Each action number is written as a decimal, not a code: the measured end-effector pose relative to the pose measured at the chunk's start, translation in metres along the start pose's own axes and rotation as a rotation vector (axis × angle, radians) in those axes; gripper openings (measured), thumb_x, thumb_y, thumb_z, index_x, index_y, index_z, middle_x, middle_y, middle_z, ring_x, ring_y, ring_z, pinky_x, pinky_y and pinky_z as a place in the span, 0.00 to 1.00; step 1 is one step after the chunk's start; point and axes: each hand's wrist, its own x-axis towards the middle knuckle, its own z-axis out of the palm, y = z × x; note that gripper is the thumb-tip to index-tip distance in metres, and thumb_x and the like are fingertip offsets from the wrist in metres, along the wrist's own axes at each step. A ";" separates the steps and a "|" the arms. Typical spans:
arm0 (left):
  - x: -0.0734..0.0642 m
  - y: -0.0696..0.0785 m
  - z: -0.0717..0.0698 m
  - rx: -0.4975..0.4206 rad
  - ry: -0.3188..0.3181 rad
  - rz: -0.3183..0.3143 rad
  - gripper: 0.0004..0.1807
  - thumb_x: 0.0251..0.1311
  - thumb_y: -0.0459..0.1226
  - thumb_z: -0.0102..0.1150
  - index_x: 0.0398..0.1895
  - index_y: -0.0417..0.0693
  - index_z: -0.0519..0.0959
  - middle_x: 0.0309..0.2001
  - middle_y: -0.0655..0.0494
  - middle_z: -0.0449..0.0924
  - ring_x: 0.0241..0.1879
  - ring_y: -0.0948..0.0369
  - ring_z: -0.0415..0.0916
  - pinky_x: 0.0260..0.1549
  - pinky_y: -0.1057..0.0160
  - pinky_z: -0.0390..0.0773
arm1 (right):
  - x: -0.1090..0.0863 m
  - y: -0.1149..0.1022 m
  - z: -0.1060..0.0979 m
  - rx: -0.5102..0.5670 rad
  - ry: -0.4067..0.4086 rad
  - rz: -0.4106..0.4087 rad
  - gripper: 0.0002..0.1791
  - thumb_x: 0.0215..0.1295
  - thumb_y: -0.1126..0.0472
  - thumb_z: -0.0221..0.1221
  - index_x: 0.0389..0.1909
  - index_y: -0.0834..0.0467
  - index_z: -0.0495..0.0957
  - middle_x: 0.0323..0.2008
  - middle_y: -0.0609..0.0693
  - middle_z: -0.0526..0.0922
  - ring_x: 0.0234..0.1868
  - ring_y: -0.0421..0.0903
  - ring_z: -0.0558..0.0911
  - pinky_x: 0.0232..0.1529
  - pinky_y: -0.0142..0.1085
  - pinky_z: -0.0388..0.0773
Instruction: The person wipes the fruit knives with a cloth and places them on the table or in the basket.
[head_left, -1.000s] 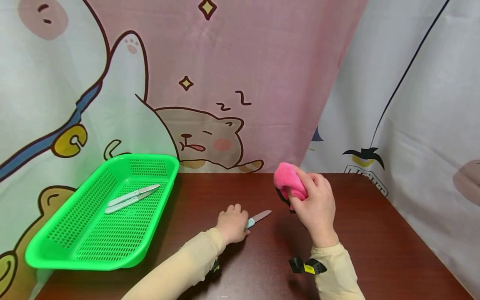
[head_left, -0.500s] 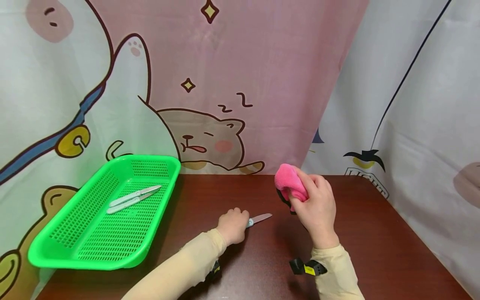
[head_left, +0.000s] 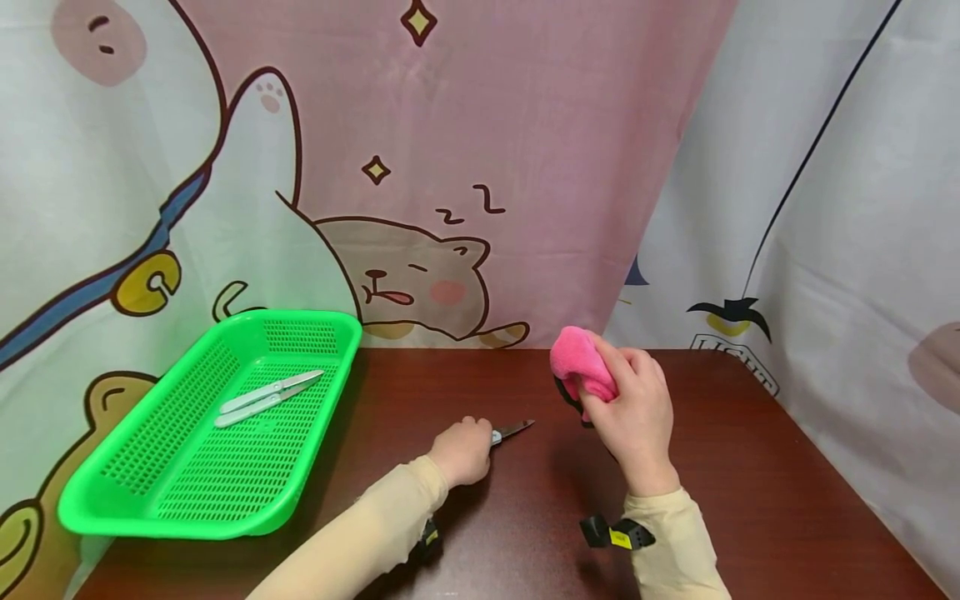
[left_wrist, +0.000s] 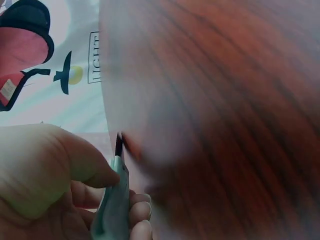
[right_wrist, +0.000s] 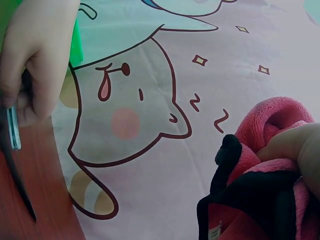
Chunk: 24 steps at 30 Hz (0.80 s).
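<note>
My left hand (head_left: 461,451) grips a folding knife (head_left: 497,437) low over the table. In the left wrist view, the thumb and curled fingers pinch the knife's pale green handle (left_wrist: 115,212), and its dark blade points away from the hand. The right wrist view also shows the blade (right_wrist: 21,182), swung out from the handle. My right hand (head_left: 637,412) holds up a bunched pink cloth (head_left: 577,360) with black trim, to the right of the knife and apart from it. The trim (right_wrist: 250,192) and a small tag show in the right wrist view.
A green plastic basket (head_left: 296,492) with slotted sides stands at the left of the dark brown table (head_left: 750,483). Inside it lie two pale-handled knives (head_left: 262,398) with blades out. A cartoon-printed curtain (head_left: 555,167) hangs behind the table and along its sides.
The knife in my left hand has turned, so its blade looks darker and narrower, and its tip has shifted slightly left. My right hand with the cloth has hardly moved.
</note>
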 end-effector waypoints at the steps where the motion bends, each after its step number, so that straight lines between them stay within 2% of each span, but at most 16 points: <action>1: 0.000 0.000 -0.001 -0.005 -0.008 -0.001 0.09 0.59 0.32 0.58 0.41 0.38 0.75 0.35 0.45 0.74 0.34 0.48 0.78 0.28 0.51 0.80 | 0.000 0.000 0.000 -0.001 0.000 0.000 0.32 0.44 0.68 0.70 0.56 0.54 0.81 0.39 0.61 0.78 0.42 0.59 0.75 0.33 0.50 0.72; 4: -0.001 -0.001 -0.003 -0.016 -0.023 0.000 0.08 0.61 0.32 0.57 0.41 0.38 0.75 0.35 0.45 0.74 0.35 0.48 0.78 0.30 0.52 0.80 | 0.000 0.000 0.000 -0.001 0.002 -0.004 0.32 0.44 0.68 0.71 0.56 0.54 0.81 0.39 0.61 0.78 0.42 0.59 0.75 0.32 0.50 0.72; 7: -0.001 -0.002 -0.003 -0.028 -0.010 0.013 0.07 0.60 0.31 0.58 0.40 0.37 0.75 0.34 0.45 0.74 0.34 0.48 0.78 0.31 0.53 0.80 | 0.000 0.000 0.000 0.000 0.004 -0.010 0.32 0.44 0.68 0.70 0.56 0.54 0.81 0.38 0.61 0.77 0.41 0.59 0.75 0.33 0.50 0.72; 14: 0.001 -0.010 -0.006 -0.108 0.097 0.099 0.04 0.57 0.26 0.56 0.34 0.38 0.73 0.29 0.47 0.72 0.29 0.50 0.76 0.29 0.55 0.78 | 0.001 0.000 0.000 0.000 0.002 -0.005 0.32 0.43 0.68 0.70 0.56 0.54 0.81 0.38 0.61 0.78 0.41 0.59 0.75 0.33 0.50 0.72; 17: 0.002 -0.015 -0.010 -0.216 0.163 0.143 0.02 0.60 0.25 0.53 0.34 0.38 0.73 0.28 0.50 0.71 0.30 0.53 0.74 0.31 0.56 0.77 | 0.001 0.000 0.000 -0.001 -0.002 -0.001 0.32 0.43 0.68 0.71 0.56 0.54 0.81 0.39 0.61 0.78 0.41 0.58 0.75 0.32 0.50 0.73; 19: 0.002 -0.018 -0.015 -0.326 0.203 0.171 0.03 0.61 0.24 0.51 0.36 0.36 0.74 0.28 0.51 0.72 0.30 0.55 0.72 0.34 0.56 0.76 | 0.001 0.000 0.000 -0.001 -0.004 0.002 0.32 0.43 0.68 0.71 0.56 0.54 0.81 0.39 0.61 0.78 0.41 0.58 0.75 0.32 0.50 0.73; 21: 0.002 -0.020 -0.020 -0.459 0.223 0.175 0.05 0.65 0.25 0.49 0.39 0.34 0.75 0.29 0.50 0.74 0.31 0.56 0.72 0.36 0.57 0.75 | 0.000 0.000 0.000 -0.001 -0.005 0.003 0.32 0.43 0.68 0.71 0.56 0.54 0.81 0.39 0.61 0.78 0.42 0.58 0.75 0.32 0.50 0.73; 24: 0.000 -0.022 -0.027 -0.669 0.222 0.150 0.07 0.68 0.25 0.47 0.44 0.32 0.76 0.32 0.46 0.78 0.29 0.58 0.74 0.33 0.60 0.74 | 0.000 0.000 0.000 0.003 -0.003 0.004 0.33 0.43 0.68 0.72 0.56 0.54 0.81 0.39 0.61 0.77 0.41 0.58 0.75 0.33 0.50 0.72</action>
